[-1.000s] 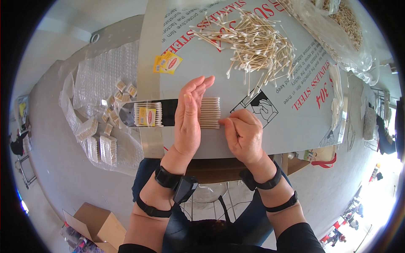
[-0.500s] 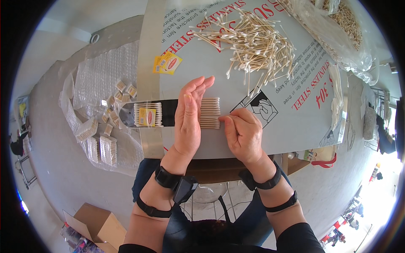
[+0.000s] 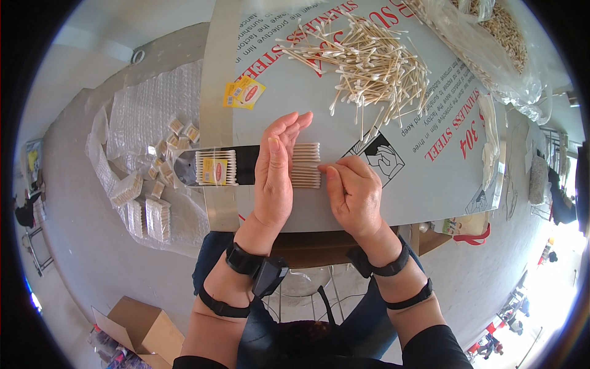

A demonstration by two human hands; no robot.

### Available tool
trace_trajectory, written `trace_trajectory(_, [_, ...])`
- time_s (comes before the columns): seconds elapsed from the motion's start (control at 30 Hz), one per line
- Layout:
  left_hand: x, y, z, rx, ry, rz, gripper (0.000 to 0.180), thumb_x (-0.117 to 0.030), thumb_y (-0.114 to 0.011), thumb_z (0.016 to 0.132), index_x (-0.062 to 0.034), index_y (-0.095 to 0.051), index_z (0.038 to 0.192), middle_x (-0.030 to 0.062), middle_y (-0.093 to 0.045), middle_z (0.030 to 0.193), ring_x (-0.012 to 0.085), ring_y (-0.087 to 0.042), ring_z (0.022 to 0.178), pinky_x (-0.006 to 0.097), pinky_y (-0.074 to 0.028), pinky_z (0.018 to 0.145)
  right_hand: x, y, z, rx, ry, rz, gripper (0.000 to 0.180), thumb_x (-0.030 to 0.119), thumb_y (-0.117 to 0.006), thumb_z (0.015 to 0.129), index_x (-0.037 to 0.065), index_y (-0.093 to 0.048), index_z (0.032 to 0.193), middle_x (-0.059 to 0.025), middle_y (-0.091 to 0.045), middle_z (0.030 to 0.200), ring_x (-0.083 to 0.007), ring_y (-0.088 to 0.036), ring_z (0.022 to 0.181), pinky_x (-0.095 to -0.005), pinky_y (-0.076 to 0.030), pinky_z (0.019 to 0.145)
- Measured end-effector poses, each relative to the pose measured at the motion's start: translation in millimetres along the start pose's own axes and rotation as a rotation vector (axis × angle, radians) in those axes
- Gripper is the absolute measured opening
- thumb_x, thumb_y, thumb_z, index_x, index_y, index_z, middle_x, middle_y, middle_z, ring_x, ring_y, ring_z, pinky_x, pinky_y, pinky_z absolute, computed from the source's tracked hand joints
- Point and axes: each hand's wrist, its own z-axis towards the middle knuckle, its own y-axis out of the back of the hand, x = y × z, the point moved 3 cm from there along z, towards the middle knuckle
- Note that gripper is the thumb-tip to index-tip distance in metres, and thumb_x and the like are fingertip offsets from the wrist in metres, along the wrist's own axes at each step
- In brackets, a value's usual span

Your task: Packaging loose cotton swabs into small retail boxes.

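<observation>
A row of cotton swabs (image 3: 307,165) lies side by side on the table, just right of my left hand (image 3: 276,166). That hand stands on its edge with fingers stretched upward and hides the swabs' left ends. Thumb and forefinger of my right hand (image 3: 357,192) are pinched at the right end of one swab in the row. Left of my left hand, a black strip (image 3: 247,165) carries another row of swabs (image 3: 231,167) with a yellow label card (image 3: 214,171) on it. More yellow cards (image 3: 246,92) lie farther back.
A loose heap of cotton swabs (image 3: 381,67) covers the table's (image 3: 276,209) far middle. A clear bag (image 3: 507,43) of swabs lies at the far right. Packed swab bundles (image 3: 157,218) rest on bubble wrap (image 3: 153,98) at the left. A cardboard box (image 3: 144,326) stands lower left.
My right fingertips have shifted slightly away from me along the row's right ends. My left hand has stayed in place.
</observation>
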Motion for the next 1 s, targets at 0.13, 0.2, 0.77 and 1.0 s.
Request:
trace_trajectory(0.13, [-0.3, 0.1, -0.2, -0.002, 0.015, -0.001, 0.065, -0.052, -0.020, 0.110, -0.0014, -0.038, 0.147, 0.0231, -0.048, 0.148, 0.0289, -0.042, 0.143, 0.041, -0.025, 0.124, 2.3, 0.6, 2.6, -0.003, -0.011, -0.001, 0.007, 0.003, -0.070, 0.087, 0.003, -0.076, 0.091, -0.0088, -0.061, 0.076, -0.0274, -0.060, 0.062, -0.0366, -0.049, 0.055])
trace_trajectory(0.2, [-1.5, 0.0, -0.1, -0.002, 0.017, 0.006, 0.065, -0.053, -0.020, 0.110, -0.0015, -0.038, 0.147, 0.0230, -0.048, 0.148, 0.0289, -0.042, 0.143, 0.041, -0.025, 0.124, 3.1, 0.0, 3.6, -0.008, -0.027, -0.011, 0.007, 0.004, -0.070, 0.088, 0.003, -0.076, 0.092, -0.0086, -0.061, 0.076, -0.0273, -0.060, 0.062, -0.0366, -0.049, 0.055])
trace_trajectory(0.77, [-1.4, 0.9, -0.2, -0.009, 0.012, -0.034, 0.058, -0.046, -0.025, 0.112, -0.0007, -0.039, 0.146, 0.0209, -0.051, 0.146, 0.0258, -0.044, 0.142, 0.039, -0.028, 0.122, 4.1, -0.9, 8.0, -0.009, -0.060, -0.046, 0.008, 0.008, -0.068, 0.092, 0.005, -0.076, 0.093, -0.0077, -0.061, 0.076, -0.0268, -0.061, 0.060, -0.0368, -0.049, 0.055])
trace_trajectory(1.0, [-1.9, 1.3, -0.1, -0.003, 0.004, -0.023, 0.059, -0.047, -0.025, 0.112, -0.0009, -0.040, 0.146, 0.0203, -0.052, 0.146, 0.0250, -0.045, 0.140, 0.038, -0.029, 0.121, 6.6, -2.0, 10.6, -0.003, -0.074, -0.061, 0.009, 0.010, -0.068, 0.093, 0.006, -0.076, 0.094, -0.0071, -0.061, 0.076, -0.0261, -0.061, 0.058, -0.0361, -0.049, 0.053])
